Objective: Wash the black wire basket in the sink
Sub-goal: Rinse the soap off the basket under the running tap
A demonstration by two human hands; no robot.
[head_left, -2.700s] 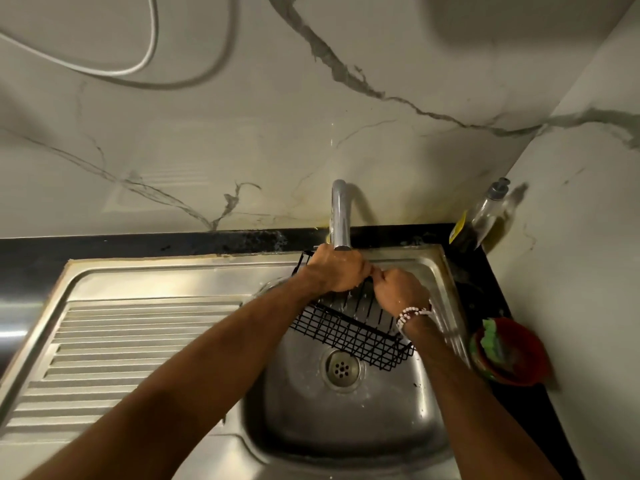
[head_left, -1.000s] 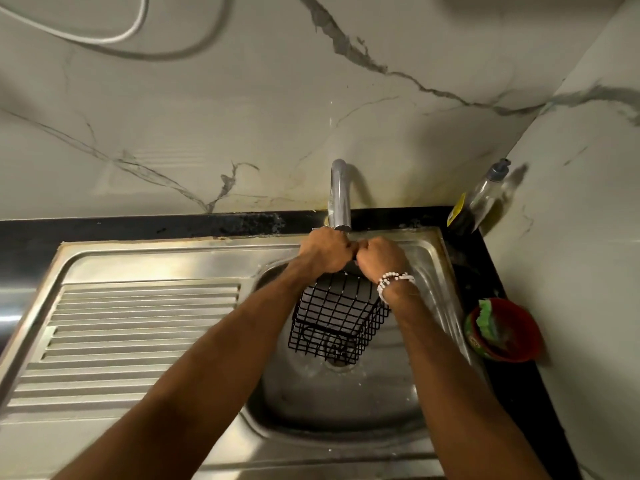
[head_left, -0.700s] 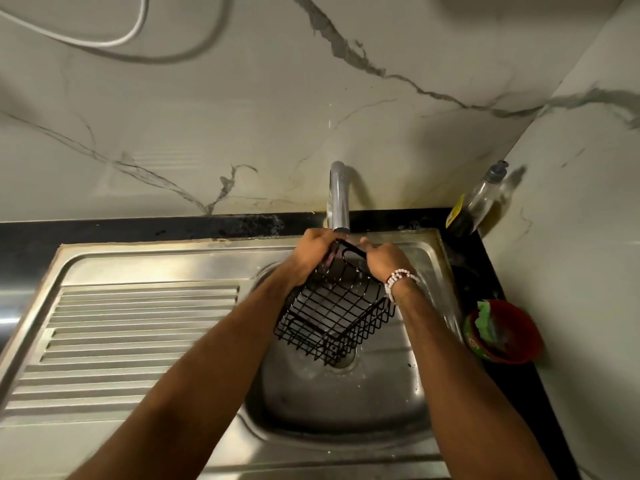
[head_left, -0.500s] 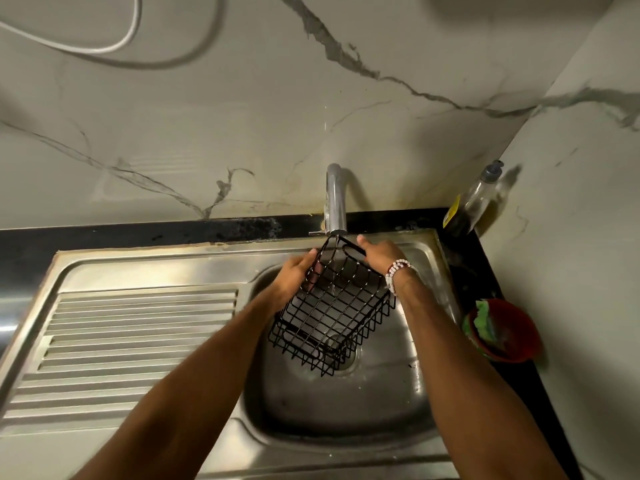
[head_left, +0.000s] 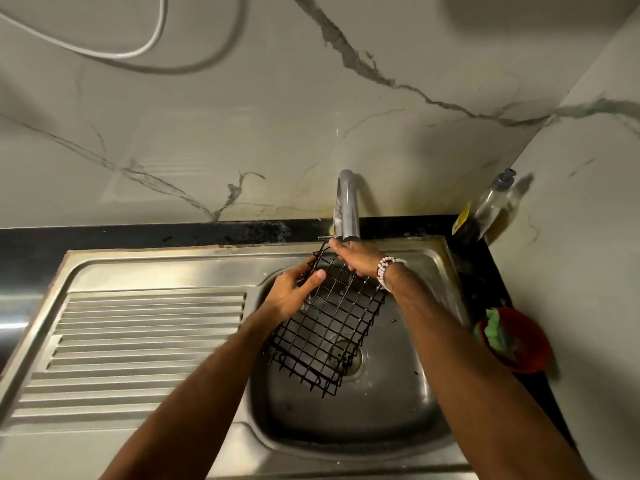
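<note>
Basket (head_left: pixel 329 327) tilted steeper since, both hands gripping.

One black wire basket (head_left: pixel 329 327), two bare hands on it, left hand (head_left: pixel 294 292) and right hand (head_left: pixel 356 258), one beaded bracelet (head_left: pixel 386 271), one steel sink (head_left: pixel 156 341), one tap (head_left: pixel 346 206), one soap bottle (head_left: pixel 491 206), one red bowl (head_left: pixel 523 344), one green sponge (head_left: pixel 493 332), one white cable (head_left: pixel 145 46)
</note>
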